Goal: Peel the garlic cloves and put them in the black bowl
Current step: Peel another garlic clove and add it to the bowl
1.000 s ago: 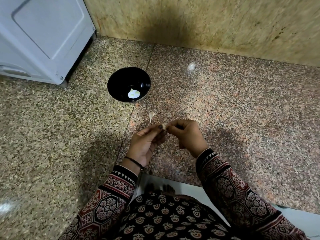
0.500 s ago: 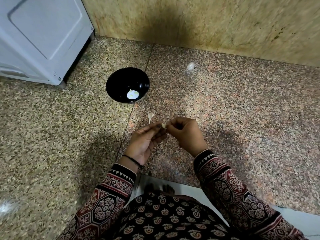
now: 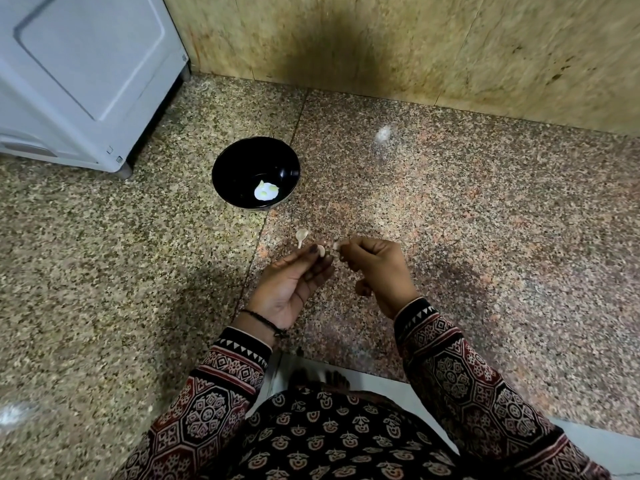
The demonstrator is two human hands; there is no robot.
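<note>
A black bowl (image 3: 255, 174) stands on the speckled floor, with pale peeled garlic (image 3: 265, 192) at its bottom. Below and right of it, my left hand (image 3: 294, 285) pinches a small garlic clove (image 3: 321, 251) between thumb and fingertips, palm turned up. My right hand (image 3: 375, 271) is beside it, fingers curled, pinching a pale scrap of garlic skin (image 3: 336, 245) a short gap from the clove. A loose piece of skin with a thin stem (image 3: 301, 235) lies on the floor just past my left fingertips.
A white appliance (image 3: 83, 74) stands at the far left on small feet. A stained beige wall (image 3: 415, 53) runs along the back. My patterned sleeves and lap fill the bottom, with a pale mat (image 3: 588, 448) under me.
My hands have drawn slightly apart: the right one has pulled a scrap of skin away from the clove, which stays in my left fingers. The bowl has not moved.
</note>
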